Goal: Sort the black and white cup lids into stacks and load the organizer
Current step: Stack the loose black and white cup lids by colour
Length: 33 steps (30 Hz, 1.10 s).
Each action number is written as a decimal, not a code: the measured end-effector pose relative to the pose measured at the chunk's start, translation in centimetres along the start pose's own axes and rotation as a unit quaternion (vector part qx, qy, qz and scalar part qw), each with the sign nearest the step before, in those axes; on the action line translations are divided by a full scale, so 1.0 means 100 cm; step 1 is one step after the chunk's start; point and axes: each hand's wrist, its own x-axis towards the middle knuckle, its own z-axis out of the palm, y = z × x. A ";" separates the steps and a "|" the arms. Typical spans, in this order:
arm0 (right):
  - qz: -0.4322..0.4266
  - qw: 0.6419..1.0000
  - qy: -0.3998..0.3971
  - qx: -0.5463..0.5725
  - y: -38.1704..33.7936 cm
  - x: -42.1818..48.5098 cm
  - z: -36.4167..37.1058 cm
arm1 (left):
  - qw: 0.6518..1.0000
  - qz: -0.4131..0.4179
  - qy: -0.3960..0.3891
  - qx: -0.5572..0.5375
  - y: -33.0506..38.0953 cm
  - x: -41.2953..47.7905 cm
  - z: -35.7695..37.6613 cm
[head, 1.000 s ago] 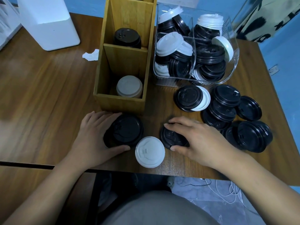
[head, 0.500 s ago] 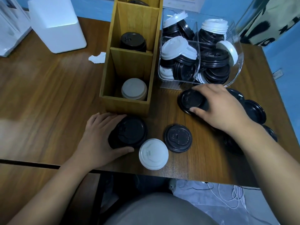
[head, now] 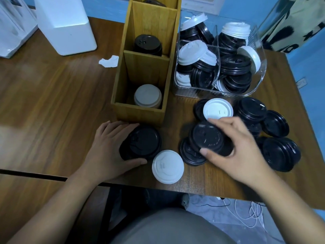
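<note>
1. The left hand [head: 112, 152] curled round a short stack of black round plastic lids [head: 143, 144], with the fingers on its far side and the thumb on the near side. The stack stood on the bench just in front of the organizer.
2. The right hand [head: 235, 150] pinched a single black ridged lid [head: 205, 138] between thumb and fingertips. The lid was tilted and motion-blurred, and partly covered a flat black lid [head: 189, 155] lying on the bench.
3. Between the two hands, a smooth white domed lid [head: 168, 166] lay near the bench's front edge.
4. Just beyond the right fingertips, another white lid [head: 218, 110] rested on a black one.
5. A heap of loose glossy black lids [head: 279, 152] overlapped one another to the right.
6. The tall wooden organizer [head: 139, 113] held a white lid stack [head: 147, 95] in its nearest compartment and a black lid stack [head: 147, 44] in the next.
7. Beside it, a clear plastic divided bin [head: 262, 67] held jumbled black and white lids.
8. On the grained brown wooden bench [head: 44, 103], farther left, were a crumpled white paper scrap [head: 109, 61] and a white rectangular box [head: 65, 25].
</note>
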 end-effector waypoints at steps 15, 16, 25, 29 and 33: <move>-0.055 0.993 -0.085 -0.062 0.002 -0.009 0.025 | 1.000 0.000 0.001 -0.001 0.001 0.000 -0.001; -0.064 0.992 -0.087 -0.063 0.002 -0.009 0.027 | 1.000 0.000 0.000 0.000 0.000 0.000 -0.001; -0.047 0.991 -0.116 -0.038 0.006 0.001 0.019 | 1.000 -0.002 -0.002 -0.008 0.000 0.000 -0.001; -0.089 0.981 0.047 -0.167 0.020 0.026 -0.015 | 1.000 -0.002 -0.002 -0.005 0.000 0.000 -0.001; -0.067 0.946 -0.042 -0.314 0.043 0.052 -0.023 | 1.000 -0.005 0.000 -0.002 0.000 0.000 0.000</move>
